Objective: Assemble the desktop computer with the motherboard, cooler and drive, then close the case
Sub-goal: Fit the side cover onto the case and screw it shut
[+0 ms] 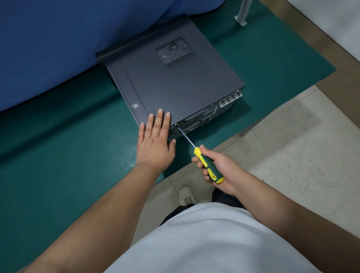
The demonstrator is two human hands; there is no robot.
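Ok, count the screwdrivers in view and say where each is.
1. The screwdriver is gripped in the right hand, its tip at the rear edge of the computer case, beside the flat left hand. Others may be out of frame.

The left hand presses flat on the closed dark grey metal computer case; at its 4 o'clock, the right hand grips a yellow-and-green screwdriver, tip at the case's rear edge.

I count one computer case at the frame's center, one perforated vent patch on its top panel, and one small label near its lower left corner. One screwdriver (yellow and green), my two hands, left hand and right hand. One metal table leg, upper right. One white shoe at lower center.
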